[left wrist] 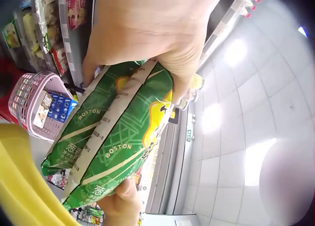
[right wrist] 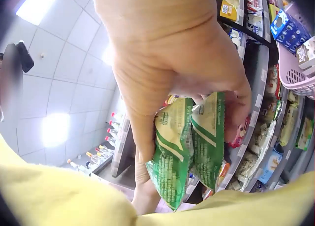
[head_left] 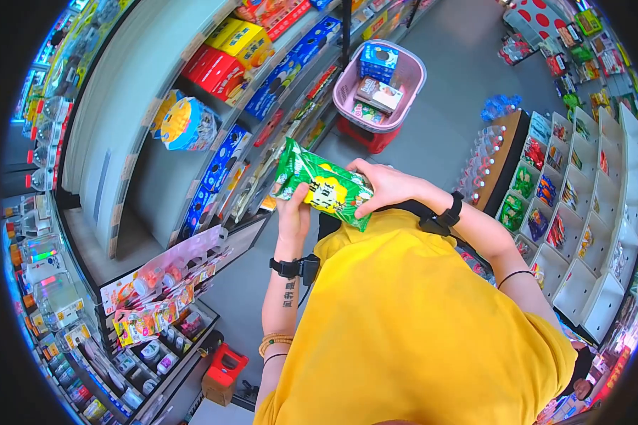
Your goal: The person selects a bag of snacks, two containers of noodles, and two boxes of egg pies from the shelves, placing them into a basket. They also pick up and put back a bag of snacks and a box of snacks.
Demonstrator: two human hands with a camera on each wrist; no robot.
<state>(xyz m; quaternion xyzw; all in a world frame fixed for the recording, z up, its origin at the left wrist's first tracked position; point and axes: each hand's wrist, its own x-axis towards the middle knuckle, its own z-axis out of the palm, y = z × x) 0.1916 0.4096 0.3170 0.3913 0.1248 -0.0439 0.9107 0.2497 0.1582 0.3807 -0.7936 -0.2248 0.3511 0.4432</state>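
Two plump green snack bags [head_left: 325,185] are held together in front of the yellow shirt, between both hands. The left hand [head_left: 294,214] grips one end, its thumb across the printed front. At the other end the right hand [head_left: 395,185] grips them, thumb on the near side and fingers over the far side. The left wrist view shows the bags lying side by side, the front bag [left wrist: 123,137] against the back bag [left wrist: 81,120], both marked BOSTON. Their crimped ends [right wrist: 172,147] show under the right palm in the right wrist view.
A pink basket [head_left: 344,106] with several boxes stands on a red base [head_left: 367,139] ahead. Shelves with boxed goods [head_left: 223,71] run along the left, and a blue-and-yellow tub [head_left: 191,126] sits on one. White snack bins [head_left: 571,287] and bottles [head_left: 483,159] are at right.
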